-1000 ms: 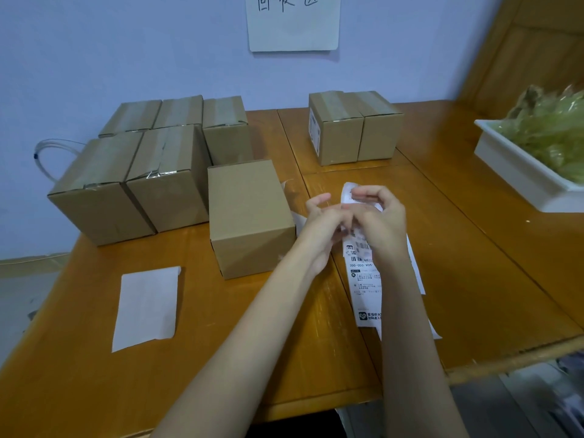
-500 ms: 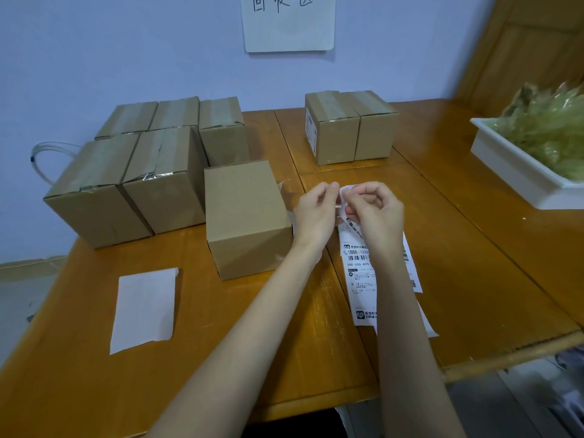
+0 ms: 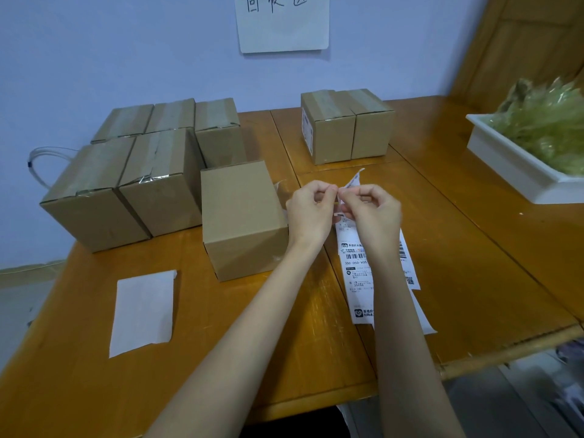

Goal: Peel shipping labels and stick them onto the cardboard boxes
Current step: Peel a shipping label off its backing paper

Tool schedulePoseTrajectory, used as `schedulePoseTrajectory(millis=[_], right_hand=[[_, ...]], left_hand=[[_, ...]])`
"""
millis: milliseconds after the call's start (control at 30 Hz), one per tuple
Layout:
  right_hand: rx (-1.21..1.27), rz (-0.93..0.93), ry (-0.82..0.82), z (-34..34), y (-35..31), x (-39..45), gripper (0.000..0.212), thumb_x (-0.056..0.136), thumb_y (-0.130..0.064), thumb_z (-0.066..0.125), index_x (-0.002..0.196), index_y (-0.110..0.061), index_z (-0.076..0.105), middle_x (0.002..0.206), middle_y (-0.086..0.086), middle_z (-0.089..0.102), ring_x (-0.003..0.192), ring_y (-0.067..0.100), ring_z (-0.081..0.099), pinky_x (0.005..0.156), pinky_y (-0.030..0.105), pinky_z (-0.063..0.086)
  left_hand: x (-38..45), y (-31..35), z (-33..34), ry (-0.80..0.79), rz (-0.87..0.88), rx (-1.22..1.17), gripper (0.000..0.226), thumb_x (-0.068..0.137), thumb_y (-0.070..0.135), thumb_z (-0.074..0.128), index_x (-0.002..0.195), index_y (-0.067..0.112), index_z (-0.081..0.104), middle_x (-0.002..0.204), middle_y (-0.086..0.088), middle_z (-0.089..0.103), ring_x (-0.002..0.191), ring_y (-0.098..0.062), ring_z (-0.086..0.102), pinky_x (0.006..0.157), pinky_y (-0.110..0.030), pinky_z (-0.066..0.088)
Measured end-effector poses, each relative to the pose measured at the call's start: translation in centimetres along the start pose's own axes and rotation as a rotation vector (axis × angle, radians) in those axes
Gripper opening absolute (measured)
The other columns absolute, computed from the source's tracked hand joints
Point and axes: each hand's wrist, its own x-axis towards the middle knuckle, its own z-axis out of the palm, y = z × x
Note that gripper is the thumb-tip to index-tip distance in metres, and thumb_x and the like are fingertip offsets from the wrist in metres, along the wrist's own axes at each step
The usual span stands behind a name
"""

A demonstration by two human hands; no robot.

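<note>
Overhead, printed white shipping label (image 3: pixel 360 263) (top corner curled) between both hands' grip.

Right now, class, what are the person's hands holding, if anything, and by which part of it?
Both hands, the left hand and the right hand, pinch the shipping label at its top end, far from the person, where a corner is lifting away.

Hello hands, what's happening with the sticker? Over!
Left hand and right hand both pinching the shipping label top edge, corner lifting. Nearest cardboard box unlabeled, beside left hand. Nothing blocking.
</note>
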Motion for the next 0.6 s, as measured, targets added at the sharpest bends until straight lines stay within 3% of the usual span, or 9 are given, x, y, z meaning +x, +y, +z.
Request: schedulePoseTrajectory(millis=[167,433,600], right_hand=[[-0.11,-0.098,0.057,0.03,-0.12,-0.12,0.005,0.083,-0.016,0.071,0.084,-0.012,0.074,0.069,-0.002,0.072,0.066,0.009,0.071,0.072,0.029,0.06],[-0.118,-0.104,0.088,-0.21,-0.14,-0.5,0.006,0.082,-0.021,0.073,0.086,-0.016,0.075,0.071,-0.007,0.072,0.068,0.004,0.07,0.069,0.021,0.057],[-0.139,-0.103,0.083,-0.46,-0.1,-0.49,0.007,0.083,-0.019,0.073,0.087,-0.013,0.076,0.07,-0.007,0.072,0.064,0.002,0.07,0.066,0.02,0.058]], left_hand=[[0.44,-0.39,0.29,0.037,0.079,0.144,0.024,0.091,0.02,0.062,0.069,0.024,0.068,0.088,0.003,0.068,0.081,-0.018,0.068,0.078,-0.045,0.058],[0.64,-0.35,0.62,0.046,0.078,0.198,0.018,0.091,0.021,0.062,0.084,0.012,0.076,0.1,-0.003,0.068,0.086,-0.016,0.065,0.08,-0.042,0.057],[0.42,-0.25,0.65,0.052,0.062,0.148,0.02,0.089,0.019,0.065,0.072,0.017,0.075,0.085,0.003,0.068,0.083,-0.019,0.069,0.079,-0.043,0.057]])
